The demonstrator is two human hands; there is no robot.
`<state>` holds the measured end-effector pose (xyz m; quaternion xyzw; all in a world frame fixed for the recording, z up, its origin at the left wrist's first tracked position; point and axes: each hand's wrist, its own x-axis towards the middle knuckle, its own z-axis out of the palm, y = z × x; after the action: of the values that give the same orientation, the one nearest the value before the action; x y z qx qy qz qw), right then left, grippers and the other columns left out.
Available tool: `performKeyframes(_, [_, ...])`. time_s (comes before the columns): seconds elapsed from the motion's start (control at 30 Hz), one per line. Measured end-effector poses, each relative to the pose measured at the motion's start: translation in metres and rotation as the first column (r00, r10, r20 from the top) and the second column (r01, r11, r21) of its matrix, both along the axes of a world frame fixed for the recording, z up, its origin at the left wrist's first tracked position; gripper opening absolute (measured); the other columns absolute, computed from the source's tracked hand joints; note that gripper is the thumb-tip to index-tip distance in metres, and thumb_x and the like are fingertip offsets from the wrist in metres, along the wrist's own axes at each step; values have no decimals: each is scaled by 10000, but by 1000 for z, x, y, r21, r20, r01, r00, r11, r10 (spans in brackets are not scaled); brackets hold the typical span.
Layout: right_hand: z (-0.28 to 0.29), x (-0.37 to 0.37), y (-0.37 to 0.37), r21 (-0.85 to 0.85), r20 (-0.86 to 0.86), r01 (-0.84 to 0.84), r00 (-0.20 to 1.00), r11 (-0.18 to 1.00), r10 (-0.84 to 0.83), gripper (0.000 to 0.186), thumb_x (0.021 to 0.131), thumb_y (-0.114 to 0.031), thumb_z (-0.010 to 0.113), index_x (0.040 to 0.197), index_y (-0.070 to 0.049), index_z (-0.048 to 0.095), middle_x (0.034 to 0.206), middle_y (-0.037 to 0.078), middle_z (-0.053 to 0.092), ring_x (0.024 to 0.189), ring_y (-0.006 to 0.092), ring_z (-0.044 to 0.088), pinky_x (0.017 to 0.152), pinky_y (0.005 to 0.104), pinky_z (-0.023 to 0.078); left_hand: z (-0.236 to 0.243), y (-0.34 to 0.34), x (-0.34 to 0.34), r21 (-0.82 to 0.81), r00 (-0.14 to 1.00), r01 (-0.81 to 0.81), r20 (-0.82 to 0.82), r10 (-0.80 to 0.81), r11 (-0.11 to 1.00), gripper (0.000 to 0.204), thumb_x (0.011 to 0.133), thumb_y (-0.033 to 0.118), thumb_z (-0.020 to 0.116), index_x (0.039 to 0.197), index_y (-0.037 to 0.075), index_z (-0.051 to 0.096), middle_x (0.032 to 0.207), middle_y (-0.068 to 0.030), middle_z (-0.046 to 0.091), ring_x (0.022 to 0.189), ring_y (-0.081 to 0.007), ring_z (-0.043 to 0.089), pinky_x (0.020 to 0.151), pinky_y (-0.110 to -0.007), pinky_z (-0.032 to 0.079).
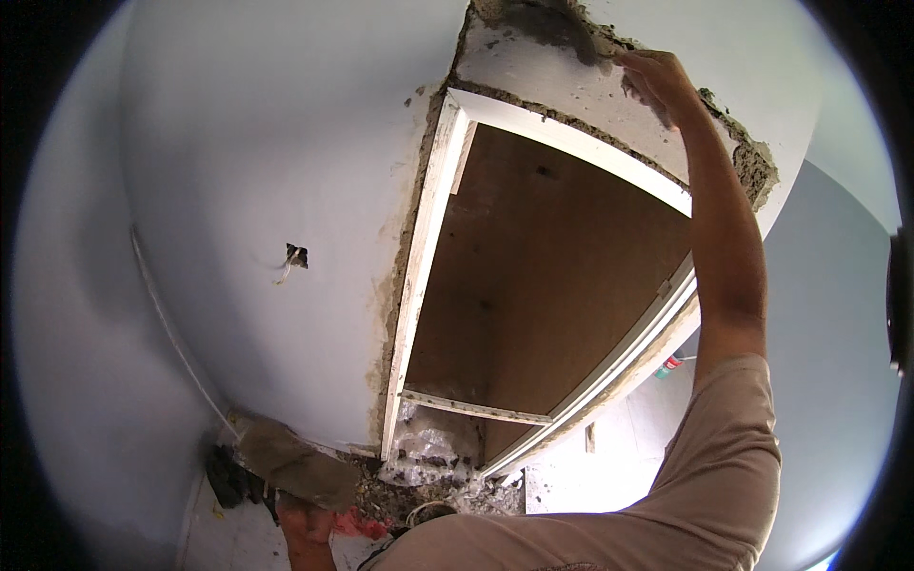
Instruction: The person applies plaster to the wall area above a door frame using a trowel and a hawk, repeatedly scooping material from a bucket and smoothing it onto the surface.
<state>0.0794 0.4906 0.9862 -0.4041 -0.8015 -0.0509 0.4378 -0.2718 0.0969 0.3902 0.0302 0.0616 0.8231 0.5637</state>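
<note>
At the top, my right hand [657, 81] reaches up to the strip of wall above a white door frame [571, 143]. Its fingers are curled, apparently round a trowel [583, 46], whose dark blade lies against the wall; the handle is hidden by the hand. Wet dark mortar [533, 24] covers part of that strip. Low on the left, my left hand [305, 528] grips a grey-brown mortar board [300, 462] from below. The fingers on its underside are partly hidden.
A brown panel [552, 276] fills the frame's opening. Rough, broken plaster [757, 171] edges the strip at right. Wires stick out of a wall hole [297, 255]. Rubble and clear plastic sheeting [428, 447] lie at the frame's foot, beside a dark bag [227, 476].
</note>
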Motion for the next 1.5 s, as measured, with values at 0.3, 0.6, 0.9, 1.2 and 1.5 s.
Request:
performKeyframes(0.3, [5, 14, -121, 128, 10, -156, 988, 980, 156, 425, 943, -406, 593, 1087, -23, 704, 733, 56, 615, 602, 124, 539, 540, 268, 443, 17, 15, -7, -60, 994, -79, -79, 74, 995, 436, 990, 253, 544, 1380, 64, 491, 1383, -130, 529, 1253, -330, 513, 1068, -531, 415])
performKeyframes(0.6, [-14, -17, -23, -168, -204, -303, 942, 938, 268, 352, 965, -314, 570, 1063, 12, 662, 772, 78, 627, 606, 167, 539, 563, 306, 464, 16, 7, 0, -28, 997, -58, -57, 56, 998, 430, 977, 223, 552, 1360, 34, 499, 1359, -150, 540, 1239, -354, 519, 1065, -542, 416])
performKeyframes(0.9, [6, -31, -27, 180, 493, 109, 850, 978, -185, 327, 931, -342, 641, 986, -31, 728, 699, 68, 650, 505, 140, 566, 509, 326, 495, 15, 7, 1, -12, 1000, -24, 8, 24, 1000, 457, 931, 171, 543, 1359, 21, 489, 1358, -168, 529, 1228, -380, 512, 1055, -562, 406])
performKeyframes(1.2, [41, -20, -10, 95, 377, 71, 921, 993, -102, 315, 911, -316, 648, 932, -14, 733, 637, 46, 599, 528, 127, 516, 481, 311, 431, 12, 3, 3, -53, 997, -51, 55, 54, 997, 414, 982, 191, 482, 1361, 26, 488, 1381, -170, 514, 1242, -369, 504, 1065, -548, 397])
performKeyframes(1.5, [59, 11, -16, 170, 420, 87, 895, 982, -152, 339, 922, -354, 638, 911, -30, 740, 734, 111, 701, 640, 185, 689, 596, 369, 578, 22, 6, 2, -51, 997, -56, 53, 59, 997, 399, 992, 232, 497, 1343, 42, 506, 1346, -158, 544, 1207, -360, 532, 1048, -526, 426])
